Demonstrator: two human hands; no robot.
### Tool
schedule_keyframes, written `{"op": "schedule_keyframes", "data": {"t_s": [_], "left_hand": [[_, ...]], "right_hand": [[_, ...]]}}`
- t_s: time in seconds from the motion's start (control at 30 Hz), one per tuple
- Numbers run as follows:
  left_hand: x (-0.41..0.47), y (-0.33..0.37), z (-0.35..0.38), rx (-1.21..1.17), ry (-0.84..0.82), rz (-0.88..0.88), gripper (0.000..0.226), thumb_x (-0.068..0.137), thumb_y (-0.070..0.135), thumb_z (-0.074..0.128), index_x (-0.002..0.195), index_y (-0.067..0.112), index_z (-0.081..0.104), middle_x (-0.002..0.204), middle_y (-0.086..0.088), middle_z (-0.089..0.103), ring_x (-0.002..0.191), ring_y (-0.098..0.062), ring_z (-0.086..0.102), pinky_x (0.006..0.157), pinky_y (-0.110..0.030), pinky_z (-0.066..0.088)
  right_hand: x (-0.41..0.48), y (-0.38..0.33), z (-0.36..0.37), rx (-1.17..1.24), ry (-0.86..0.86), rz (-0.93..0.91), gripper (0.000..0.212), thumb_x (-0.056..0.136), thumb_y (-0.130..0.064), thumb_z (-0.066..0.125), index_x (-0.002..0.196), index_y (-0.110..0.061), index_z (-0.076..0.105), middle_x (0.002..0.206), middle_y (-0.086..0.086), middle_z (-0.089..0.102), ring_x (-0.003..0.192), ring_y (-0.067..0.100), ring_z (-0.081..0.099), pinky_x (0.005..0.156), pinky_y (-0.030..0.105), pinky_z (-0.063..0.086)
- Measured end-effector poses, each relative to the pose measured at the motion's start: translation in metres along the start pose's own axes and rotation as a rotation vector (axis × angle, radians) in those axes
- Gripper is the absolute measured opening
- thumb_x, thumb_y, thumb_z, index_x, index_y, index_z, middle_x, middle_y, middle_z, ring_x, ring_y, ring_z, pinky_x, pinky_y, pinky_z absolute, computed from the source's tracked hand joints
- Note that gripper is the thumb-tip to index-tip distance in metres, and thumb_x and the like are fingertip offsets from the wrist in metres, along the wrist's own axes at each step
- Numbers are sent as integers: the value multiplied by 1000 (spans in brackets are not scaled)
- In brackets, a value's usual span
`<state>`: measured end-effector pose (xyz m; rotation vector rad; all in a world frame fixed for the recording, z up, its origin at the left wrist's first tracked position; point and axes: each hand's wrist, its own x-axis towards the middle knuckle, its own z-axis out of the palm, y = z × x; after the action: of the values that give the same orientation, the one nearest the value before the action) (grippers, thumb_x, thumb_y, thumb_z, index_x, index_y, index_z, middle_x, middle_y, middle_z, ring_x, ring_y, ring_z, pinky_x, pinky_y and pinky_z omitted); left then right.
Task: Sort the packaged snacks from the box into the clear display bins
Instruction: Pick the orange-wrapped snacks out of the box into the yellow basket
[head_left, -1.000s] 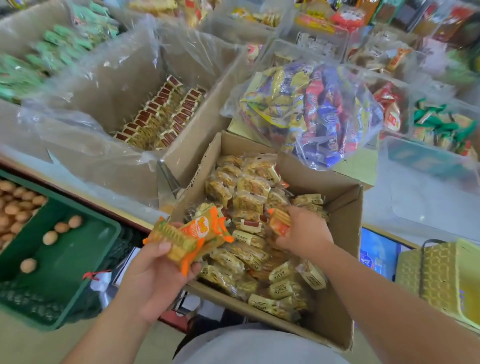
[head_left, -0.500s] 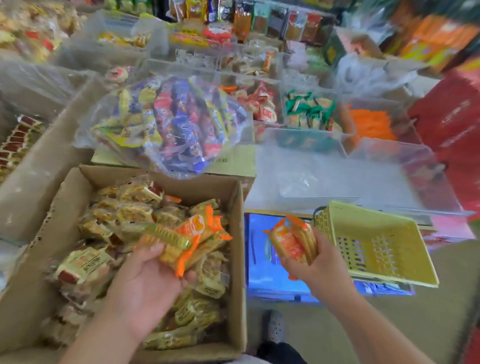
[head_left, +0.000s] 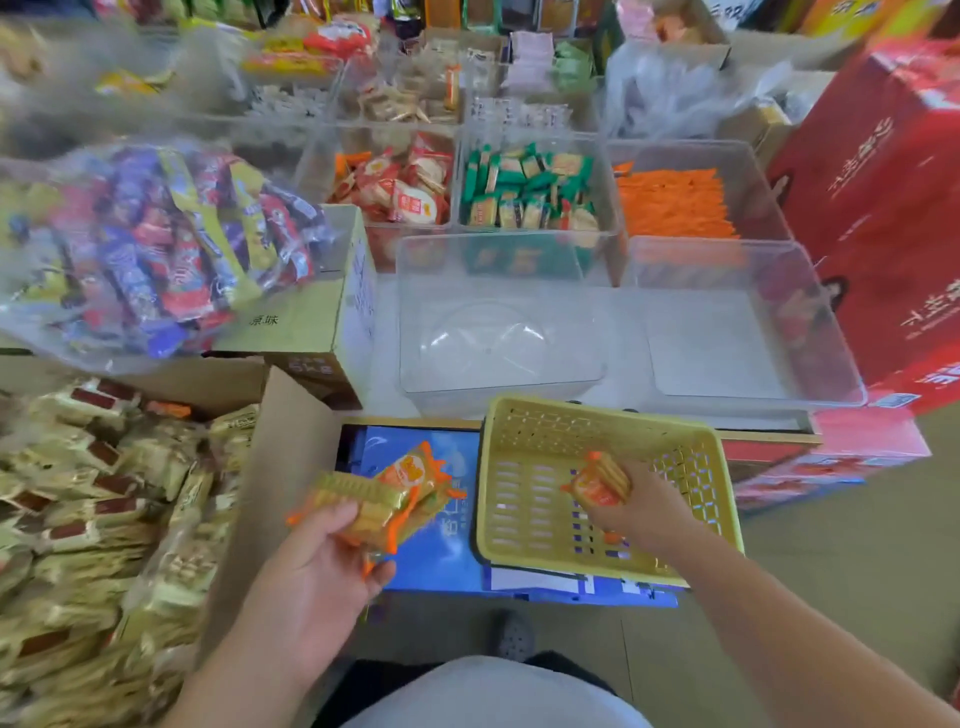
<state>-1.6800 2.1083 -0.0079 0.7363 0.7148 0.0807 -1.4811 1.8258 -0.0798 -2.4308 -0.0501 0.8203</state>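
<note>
Snack packets (head_left: 384, 499): left hand (head_left: 317, 566) grips several beside the box (head_left: 280, 467), right hand (head_left: 639, 512) grips one over yellow basket (head_left: 540, 447).

Floor (head_left: 841, 561): plain tan, matte, visible bottom right. The display counter has a light wooden edge strip (head_left: 410, 423) along its front, with a blue printed panel (head_left: 436, 561) below. Stacked red cartons (head_left: 883, 197) with white lettering close off the right side, the lowest on the floor. Back shelves (head_left: 467, 15) are packed with goods, blurred. Light is even, no hard shadows.
</note>
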Motion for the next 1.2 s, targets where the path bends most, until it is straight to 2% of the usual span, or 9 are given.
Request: {"op": "schedule_keyframes", "data": {"t_s": [0.2,0.3,0.37,0.47,0.57,0.63,0.73,0.87,1.2], "left_hand": [[2,-22,36,150,49,-64,28,74,22,71,101,21,66,113,-8,73,84,-16,66,73,-37,44],[4,-24,56,319,35,-17,13,70,24,72,83,26,74,95,-9,73,75,-15,65,71,-37,44],[10,-25,69,433,43,11,22,59,29,80,79,26,73,89,-7,72,76,-16,65,72,-36,46],[27,-33,91,622,71,42,51,47,32,84,95,23,68,86,-2,75,79,-15,66,73,-34,49],[49,-51,111,921,81,173,55,48,31,83,100,33,66,91,7,74,81,-10,68,78,-27,53],[67,-65,118,1268,-20,397,46,53,33,81,95,37,63,97,15,65,89,-3,60,79,-16,45],[94,-85,121,1702,-210,551,46,66,37,78,109,33,63,109,17,52,103,-6,44,81,-10,31],[119,-98,122,2080,-330,466,59,70,48,78,123,34,56,120,10,49,115,-15,43,92,-29,42],[117,-77,81,2314,-249,176,86,82,62,73,154,37,34,163,-3,30,142,-33,37,114,-48,38]], "right_hand": [[46,25,18,-409,-193,-68,34,81,-40,63,113,-30,56,92,-7,66,77,13,66,61,29,55],[53,33,22,-606,-240,-110,69,84,-45,62,147,-27,38,133,2,55,115,22,59,86,33,54],[47,32,13,-622,-207,-147,80,87,-54,57,155,-28,24,148,4,42,132,26,46,102,39,48],[26,32,-17,-529,38,-314,63,89,-52,54,147,-32,40,142,-3,48,132,24,43,107,39,41],[0,43,-43,-434,420,-398,50,80,-43,75,126,-30,64,133,0,57,127,29,44,102,48,40],[-12,56,-49,-317,507,-267,49,77,-40,81,123,-31,65,140,6,50,134,33,37,103,54,38],[-18,73,-45,-169,299,-63,55,89,-40,70,139,-30,51,156,9,29,140,30,35,110,45,37],[-21,77,-36,43,204,-30,49,94,-22,62,141,-26,50,137,-1,43,104,27,60,81,34,51],[-23,29,-2,-25,125,-179,71,88,4,47,151,-29,41,143,2,39,103,23,60,70,22,35]]}}
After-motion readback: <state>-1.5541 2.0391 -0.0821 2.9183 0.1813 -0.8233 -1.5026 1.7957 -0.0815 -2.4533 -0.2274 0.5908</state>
